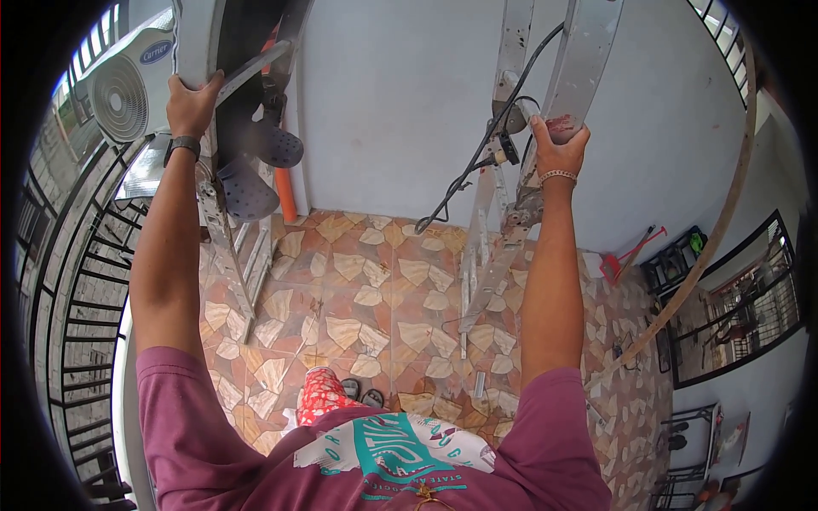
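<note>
My left hand (192, 106) grips a pale upright beam (194, 43) at the upper left. Beside it, two grey clogs (247, 192) show among dark shapes on an aluminium ladder (241, 289), apparently a co-worker's feet. My right hand (558, 149) grips the rail of a second aluminium ladder (579, 60) at the upper right, just under a red paint smear. A black cable (477, 149) with a dark fitting (508, 146) loops beside that ladder, left of my right hand.
An air-conditioner outdoor unit (122, 100) and black railing (94, 324) line the left. An orange pipe (285, 196) stands by the white wall (392, 102). The tiled floor (383, 281) lies below. A red dustpan (610, 266), long curved pole (690, 289) and window (733, 315) are right.
</note>
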Demonstrator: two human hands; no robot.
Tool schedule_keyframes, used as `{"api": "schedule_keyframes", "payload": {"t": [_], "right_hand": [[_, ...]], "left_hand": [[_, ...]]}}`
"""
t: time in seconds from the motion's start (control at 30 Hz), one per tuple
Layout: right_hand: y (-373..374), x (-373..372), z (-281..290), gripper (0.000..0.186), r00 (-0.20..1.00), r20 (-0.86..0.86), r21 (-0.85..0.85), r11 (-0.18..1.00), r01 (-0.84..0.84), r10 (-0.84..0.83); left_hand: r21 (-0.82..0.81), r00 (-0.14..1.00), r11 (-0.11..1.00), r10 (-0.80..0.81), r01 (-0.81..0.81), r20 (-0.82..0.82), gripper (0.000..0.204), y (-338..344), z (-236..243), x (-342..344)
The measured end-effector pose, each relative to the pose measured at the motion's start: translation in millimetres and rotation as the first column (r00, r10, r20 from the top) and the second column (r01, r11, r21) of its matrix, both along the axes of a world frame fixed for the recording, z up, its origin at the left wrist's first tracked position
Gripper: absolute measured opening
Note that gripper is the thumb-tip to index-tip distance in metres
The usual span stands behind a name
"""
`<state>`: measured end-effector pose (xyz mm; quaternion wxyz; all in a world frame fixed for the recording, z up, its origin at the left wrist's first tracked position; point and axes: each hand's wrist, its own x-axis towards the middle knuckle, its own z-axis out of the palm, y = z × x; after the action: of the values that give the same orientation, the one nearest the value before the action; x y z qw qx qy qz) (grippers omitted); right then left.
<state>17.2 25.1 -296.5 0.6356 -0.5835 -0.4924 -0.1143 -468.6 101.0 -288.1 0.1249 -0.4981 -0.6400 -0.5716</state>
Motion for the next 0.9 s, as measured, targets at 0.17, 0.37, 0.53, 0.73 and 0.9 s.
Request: {"api": "schedule_keyframes", "payload": {"t": [0.17, 0.37, 0.53, 0.73, 0.9], "right_hand": [[-0.5, -3.5, -0.6, 0.067, 1.000, 0.001, -0.008, 1.000, 0.027, -0.027], [1.9, 0.8, -2.7, 0.064, 0.996, 0.064, 0.017, 0.998, 0.054, -0.055], [-2.1, -4.4, 1.1, 0.067, 1.000, -0.002, -0.014, 1.000, 0.001, -0.001], [-0.7, -2.6, 0.7, 0.068, 1.000, 0.000, -0.007, 1.000, 0.029, -0.029], [-0.7, -2.5, 0.8, 0.069, 0.999, 0.011, -0.014, 0.999, 0.033, -0.033]], "left_hand": [[0.000, 1.000, 1.000, 0.011, -0.011, -0.001, 0.061, -0.2, -1.5, -2.3], [0.028, 1.000, 0.999, 0.015, -0.015, -0.021, 0.061, 1.3, -2.1, -1.9], [0.012, 1.000, 1.000, 0.015, -0.015, -0.020, 0.061, 3.6, -2.7, -5.2], [0.045, 1.000, 0.999, 0.013, -0.012, -0.028, 0.061, 6.6, -3.8, -5.7], [0.026, 1.000, 1.000, 0.012, -0.012, -0.020, 0.060, 4.2, -2.7, -4.8]]}}
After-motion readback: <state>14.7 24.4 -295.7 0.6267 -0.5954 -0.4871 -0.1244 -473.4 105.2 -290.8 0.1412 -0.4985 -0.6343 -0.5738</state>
